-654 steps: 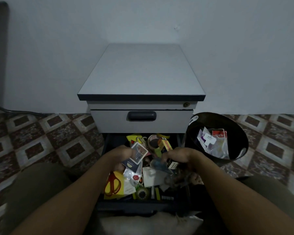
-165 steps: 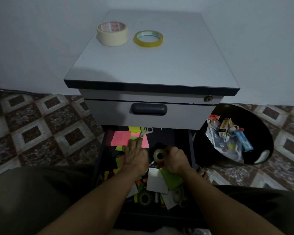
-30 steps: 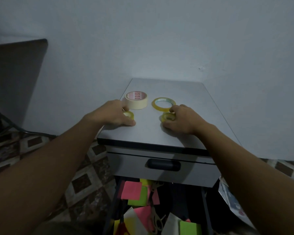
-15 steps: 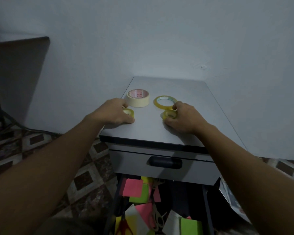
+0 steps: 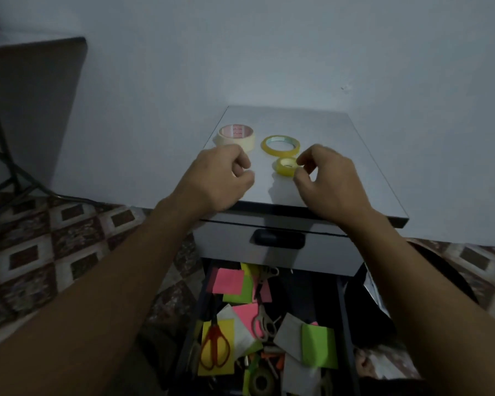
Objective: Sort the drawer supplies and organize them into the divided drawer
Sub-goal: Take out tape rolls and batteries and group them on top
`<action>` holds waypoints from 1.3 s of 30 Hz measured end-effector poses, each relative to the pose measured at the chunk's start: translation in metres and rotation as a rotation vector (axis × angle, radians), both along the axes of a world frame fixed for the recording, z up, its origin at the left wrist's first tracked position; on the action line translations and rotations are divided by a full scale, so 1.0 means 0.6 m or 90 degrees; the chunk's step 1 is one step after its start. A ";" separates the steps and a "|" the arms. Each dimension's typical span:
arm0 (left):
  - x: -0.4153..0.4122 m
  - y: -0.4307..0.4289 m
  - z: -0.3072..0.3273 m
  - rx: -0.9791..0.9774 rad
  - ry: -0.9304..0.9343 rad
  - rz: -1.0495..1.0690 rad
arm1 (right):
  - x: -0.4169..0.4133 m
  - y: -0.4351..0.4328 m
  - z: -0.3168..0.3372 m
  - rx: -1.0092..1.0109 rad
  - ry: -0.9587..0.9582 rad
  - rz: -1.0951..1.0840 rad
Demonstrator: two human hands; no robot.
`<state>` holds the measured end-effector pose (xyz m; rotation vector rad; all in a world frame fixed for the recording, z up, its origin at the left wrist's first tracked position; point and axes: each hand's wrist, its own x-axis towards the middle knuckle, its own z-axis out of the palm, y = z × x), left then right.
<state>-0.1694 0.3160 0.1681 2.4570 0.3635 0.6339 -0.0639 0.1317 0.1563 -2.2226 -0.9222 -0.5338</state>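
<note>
Ok so, left to right on top of the cabinet [image 5: 312,132]. The left hand [image 5: 220,178] sits near the front edge with its fingers curled in. There's a pale sliver under them, but I honestly can't tell if it's holding anything. Just behind it is a masking tape roll [image 5: 236,137] lying flat, then a thin yellow tape ring [image 5: 280,144] beside that. In front of the ring is a small yellow tape roll [image 5: 286,166], and the right hand [image 5: 326,178] has it pinched between thumb and forefinger, right on the cabinet top.

Down below, the open drawer [image 5: 343,315] is a mess: red-handled scissors [image 5: 215,347] on the left, pink and green sticky notes [image 5: 229,281] all over, grey scissors [image 5: 262,321] in the middle and a dark tape roll [image 5: 260,381] near the front. A black bin [image 5: 377,318] sits to the right.

My read is that this is early days. The tapes are getting grouped up top and that's about it. Everything else needs sorting, and I can't spot any dividers in there, so nothing looks filed into a compartment yet.
</note>
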 end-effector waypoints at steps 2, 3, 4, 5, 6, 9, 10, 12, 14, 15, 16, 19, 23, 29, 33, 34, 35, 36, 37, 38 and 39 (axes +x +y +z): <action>-0.019 -0.028 -0.022 -0.022 0.006 -0.023 | -0.032 -0.014 -0.020 0.010 0.013 0.012; -0.029 -0.041 -0.035 -0.029 0.005 -0.034 | -0.047 -0.021 -0.033 0.013 0.025 0.016; -0.037 -0.053 -0.049 -0.038 0.006 -0.044 | -0.060 -0.029 -0.048 0.014 0.039 0.022; -0.044 -0.065 -0.064 -0.049 0.015 -0.051 | -0.071 -0.036 -0.065 0.009 0.055 0.029; -0.050 -0.075 -0.083 -0.061 0.038 -0.055 | -0.080 -0.044 -0.084 -0.004 0.071 0.035; -0.065 -0.096 -0.145 -0.083 0.184 -0.065 | -0.098 -0.067 -0.146 -0.080 0.157 0.053; -0.068 -0.100 -0.168 -0.090 0.231 -0.077 | -0.102 -0.075 -0.164 -0.112 0.193 0.057; -0.077 -0.105 -0.212 -0.101 0.302 -0.108 | -0.109 -0.090 -0.196 -0.184 0.259 0.066; -0.086 -0.115 -0.257 -0.076 0.375 -0.141 | -0.116 -0.105 -0.227 -0.268 0.310 0.077; -0.090 -0.123 -0.281 -0.060 0.418 -0.163 | -0.119 -0.112 -0.246 -0.314 0.326 0.083; -0.094 -0.131 -0.305 -0.049 0.465 -0.183 | -0.123 -0.116 -0.268 -0.361 0.347 0.090; -0.108 -0.159 -0.362 0.026 0.598 -0.245 | -0.145 -0.126 -0.330 -0.494 0.417 0.112; -0.131 -0.177 -0.415 0.100 0.663 -0.278 | -0.171 -0.133 -0.380 -0.641 0.438 0.162; -0.144 -0.192 -0.451 0.142 0.647 -0.283 | -0.204 -0.125 -0.412 -0.768 0.361 0.238; -0.140 -0.192 -0.454 0.158 0.654 -0.277 | -0.203 -0.122 -0.424 -0.843 0.208 0.220; -0.141 -0.192 -0.456 0.157 0.654 -0.275 | -0.201 -0.122 -0.427 -0.852 0.189 0.220; -0.141 -0.191 -0.458 0.158 0.650 -0.274 | -0.198 -0.123 -0.430 -0.852 0.182 0.220; -0.140 -0.189 -0.461 0.160 0.644 -0.275 | -0.194 -0.125 -0.432 -0.841 0.180 0.216; -0.140 -0.189 -0.461 0.161 0.638 -0.275 | -0.190 -0.126 -0.433 -0.828 0.187 0.208; -0.139 -0.188 -0.462 0.161 0.632 -0.274 | -0.185 -0.128 -0.432 -0.805 0.194 0.201; -0.139 -0.187 -0.461 0.160 0.624 -0.275 | -0.179 -0.129 -0.431 -0.774 0.207 0.188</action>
